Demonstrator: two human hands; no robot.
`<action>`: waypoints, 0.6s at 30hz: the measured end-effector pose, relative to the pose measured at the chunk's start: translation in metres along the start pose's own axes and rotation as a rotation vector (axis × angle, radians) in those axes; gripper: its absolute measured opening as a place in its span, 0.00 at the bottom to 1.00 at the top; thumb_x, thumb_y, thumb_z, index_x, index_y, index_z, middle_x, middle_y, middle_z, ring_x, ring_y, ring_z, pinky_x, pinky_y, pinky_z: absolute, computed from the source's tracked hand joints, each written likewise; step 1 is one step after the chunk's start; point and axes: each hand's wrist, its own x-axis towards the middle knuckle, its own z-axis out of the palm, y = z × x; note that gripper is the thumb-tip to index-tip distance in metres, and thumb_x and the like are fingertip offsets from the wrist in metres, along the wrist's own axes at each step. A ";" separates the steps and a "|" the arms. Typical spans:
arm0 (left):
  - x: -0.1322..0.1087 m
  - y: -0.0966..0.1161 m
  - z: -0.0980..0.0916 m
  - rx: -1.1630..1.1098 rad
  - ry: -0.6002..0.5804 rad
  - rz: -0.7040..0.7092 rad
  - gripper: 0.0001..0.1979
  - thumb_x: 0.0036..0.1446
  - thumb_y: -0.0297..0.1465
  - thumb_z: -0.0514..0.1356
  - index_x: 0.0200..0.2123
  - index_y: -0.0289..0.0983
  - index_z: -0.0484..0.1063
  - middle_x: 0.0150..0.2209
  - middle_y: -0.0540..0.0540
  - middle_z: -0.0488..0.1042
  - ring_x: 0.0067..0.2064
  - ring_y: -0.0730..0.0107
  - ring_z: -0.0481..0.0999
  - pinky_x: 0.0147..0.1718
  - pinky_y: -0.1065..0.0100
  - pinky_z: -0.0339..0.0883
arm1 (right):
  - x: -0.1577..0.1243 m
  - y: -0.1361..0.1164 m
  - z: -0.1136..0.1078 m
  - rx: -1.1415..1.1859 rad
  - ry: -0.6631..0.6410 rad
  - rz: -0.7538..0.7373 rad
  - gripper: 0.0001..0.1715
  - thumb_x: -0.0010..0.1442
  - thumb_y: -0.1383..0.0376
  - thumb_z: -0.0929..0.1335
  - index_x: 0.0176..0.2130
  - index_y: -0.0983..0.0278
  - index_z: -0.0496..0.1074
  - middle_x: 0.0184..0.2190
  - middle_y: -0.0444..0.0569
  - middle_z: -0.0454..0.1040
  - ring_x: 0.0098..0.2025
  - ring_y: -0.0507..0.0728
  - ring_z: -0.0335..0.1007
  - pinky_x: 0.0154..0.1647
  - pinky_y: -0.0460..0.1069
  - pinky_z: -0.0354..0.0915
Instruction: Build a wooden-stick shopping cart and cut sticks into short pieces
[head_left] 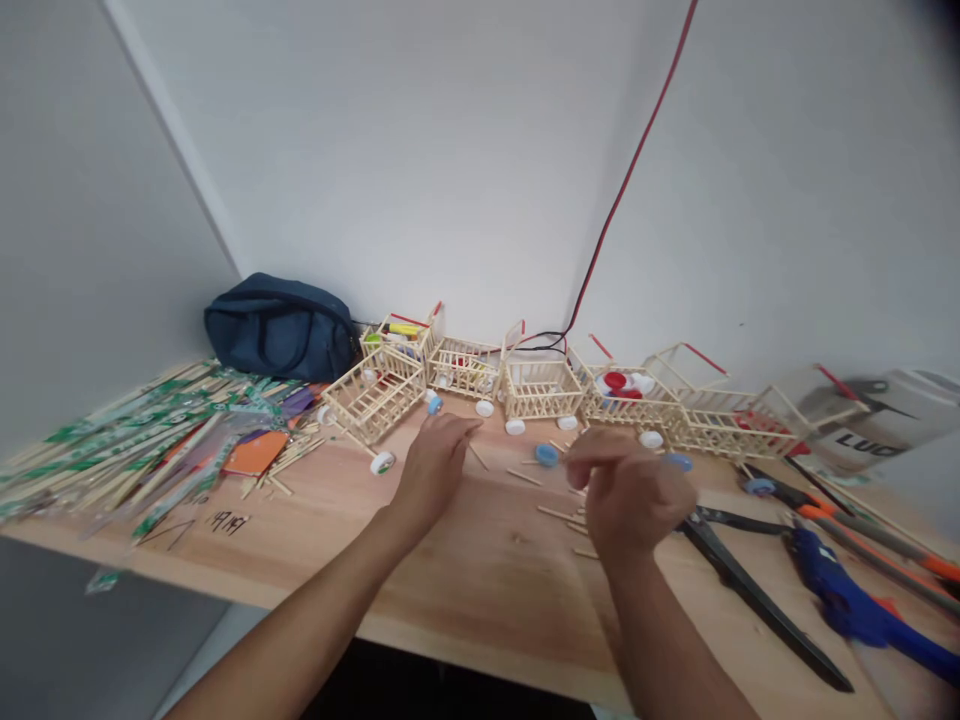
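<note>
My left hand [437, 462] reaches over the wooden table [480, 590], fingers curled loosely and pointing at a thin wooden stick [478, 457]; I cannot see anything in it. My right hand [628, 490] is blurred, fingers bent inward in a loose fist beside a blue bottle cap [547, 455] and several loose sticks [559, 513]. A row of small carts made of sticks [540, 388] with cap wheels stands along the wall behind both hands. One cart [373, 400] lies tipped at the left.
A dark blue bag [281, 327] sits at the back left. A heap of green-printed stick wrappers [142, 440] covers the left side. Black scissors [757, 590], a blue glue gun [855, 600] and orange-handled tools [877, 550] lie at the right. A red cable [630, 170] hangs down the wall.
</note>
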 end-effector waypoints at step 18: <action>-0.006 0.001 0.025 0.645 -0.324 0.116 0.10 0.64 0.21 0.49 0.40 0.34 0.69 0.39 0.41 0.72 0.42 0.58 0.67 0.43 0.58 0.62 | 0.000 0.016 -0.002 -0.037 0.100 0.175 0.30 0.69 0.53 0.59 0.23 0.65 0.74 0.14 0.43 0.65 0.18 0.49 0.62 0.22 0.46 0.58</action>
